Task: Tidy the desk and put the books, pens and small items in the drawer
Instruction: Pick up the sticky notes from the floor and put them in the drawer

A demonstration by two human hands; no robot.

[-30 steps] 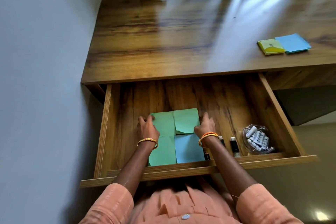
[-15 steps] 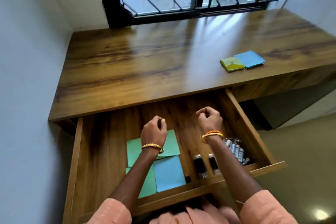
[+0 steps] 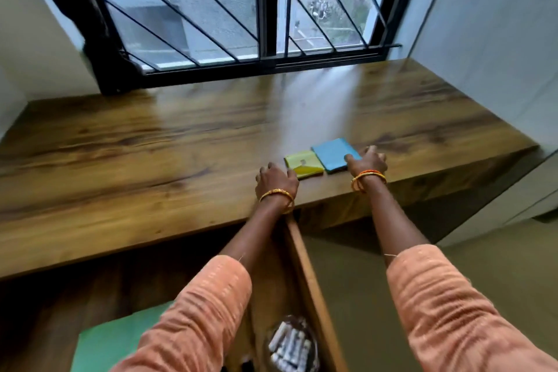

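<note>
Both my arms reached out over the desk [image 3: 151, 142]. My left hand [image 3: 276, 180] lay relaxed, fingers touching the yellow notepad [image 3: 302, 162]. My right hand [image 3: 367, 160] rested its extended fingers on the blue notepad [image 3: 332, 152] just beside it; neither hand gripped anything.

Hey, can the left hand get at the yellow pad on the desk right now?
Probably yes. The left hand lies right at the yellow pad on the desk, at its near left corner, with nothing between them. The right hand is on the blue pad beside it.
</note>
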